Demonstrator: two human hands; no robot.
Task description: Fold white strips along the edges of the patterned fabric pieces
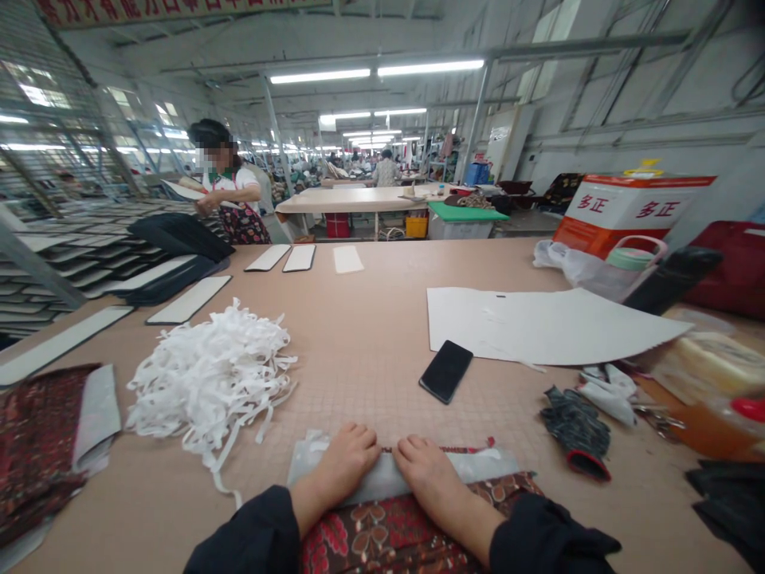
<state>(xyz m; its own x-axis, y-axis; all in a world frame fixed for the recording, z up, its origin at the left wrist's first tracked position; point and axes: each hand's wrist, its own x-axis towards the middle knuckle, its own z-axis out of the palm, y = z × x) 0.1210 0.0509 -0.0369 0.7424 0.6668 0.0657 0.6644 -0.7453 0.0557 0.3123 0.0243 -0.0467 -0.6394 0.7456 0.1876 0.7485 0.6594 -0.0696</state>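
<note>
My left hand (342, 466) and my right hand (428, 470) rest side by side at the table's near edge, fingers curled down on the far edge of a grey fabric strip (485, 462). That strip lies over a dark red patterned fabric piece (394, 534) under my wrists. Both sleeves are dark. A heap of white strips (206, 375) lies just left of my left hand. A black phone (445, 371) lies face up a little beyond my right hand.
A white paper pattern (538, 323) covers the right middle of the table. A dark glove (577, 430) and white scraps lie right of my hands. Patterned fabric pieces (36, 446) sit at left. A co-worker (230, 195) handles dark panels at the far left end.
</note>
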